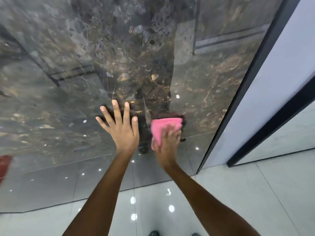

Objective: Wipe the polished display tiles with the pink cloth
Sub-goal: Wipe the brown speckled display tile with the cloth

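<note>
Pale glossy floor tiles [238, 198] with thin grout lines, bright round spots of ceiling light [171, 208] mirrored in them. At right, a dark frame strip [242, 92] runs up at a slant beside a plain pale wall panel [279, 79], then a second dark strip [272, 123] with another light panel [279, 142] below it. A blurred red shape [5, 166] sits at the far left edge, unclear what it is; two dark shoe tips [154, 233] show at the bottom edge on the floor.
</note>
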Available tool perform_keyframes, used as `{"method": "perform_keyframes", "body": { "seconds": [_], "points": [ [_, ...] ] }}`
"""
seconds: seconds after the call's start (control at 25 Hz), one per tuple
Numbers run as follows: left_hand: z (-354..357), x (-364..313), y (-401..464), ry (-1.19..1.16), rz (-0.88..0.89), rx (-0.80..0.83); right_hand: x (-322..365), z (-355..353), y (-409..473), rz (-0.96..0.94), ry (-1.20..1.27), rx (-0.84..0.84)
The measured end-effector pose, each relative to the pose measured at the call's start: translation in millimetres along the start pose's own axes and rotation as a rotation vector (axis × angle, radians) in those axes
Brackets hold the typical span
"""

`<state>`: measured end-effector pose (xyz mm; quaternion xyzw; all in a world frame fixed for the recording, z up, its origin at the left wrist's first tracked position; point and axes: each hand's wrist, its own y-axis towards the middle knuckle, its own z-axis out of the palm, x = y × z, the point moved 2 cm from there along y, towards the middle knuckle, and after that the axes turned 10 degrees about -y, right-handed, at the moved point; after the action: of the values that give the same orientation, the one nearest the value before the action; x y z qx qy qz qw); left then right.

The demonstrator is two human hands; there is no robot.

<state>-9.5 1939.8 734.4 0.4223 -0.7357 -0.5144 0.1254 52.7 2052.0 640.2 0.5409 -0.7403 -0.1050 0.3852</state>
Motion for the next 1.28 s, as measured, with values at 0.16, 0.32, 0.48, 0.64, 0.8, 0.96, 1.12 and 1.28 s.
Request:
{"method": "perform_keyframes", "body": {
  "seconds": [0.16, 0.32, 0.48, 0.64, 0.8, 0.96, 1.12, 1.28],
  "points": [
    [-34, 38, -25, 0.001, -0.218, -0.115, -72, -9, 33, -0.757, -0.398, -0.164],
    [-24, 72, -34, 0.097, -0.105, -0.059, -184, -42, 40, -0.258, -0.216, -0.178],
    [-10, 84, -38, 0.120, -0.037, -0.168, -124, 2, -8, 0.266, 0.227, -0.036],
    [-4, 90, -42, 0.119, 0.011, -0.211, 27, 63, -45, 0.033, 0.180, -0.007],
    [-4, 91, -41, 0.101, 0.017, -0.220, -16, 62, -26, -0.571, -0.300, -0.113],
    [-3, 91, -41, 0.095, 0.016, -0.198, -93, 6, 13, 0.064, 0.050, -0.283],
    [-10, 90, -44, 0.027, -0.016, -0.104, 16, 45, 0, 0.319, 0.320, -0.277],
    [-29, 92, -49, -0.042, -0.038, 0.032, 38, 91, -65, -0.162, -0.138, -0.053]
  ]
}}
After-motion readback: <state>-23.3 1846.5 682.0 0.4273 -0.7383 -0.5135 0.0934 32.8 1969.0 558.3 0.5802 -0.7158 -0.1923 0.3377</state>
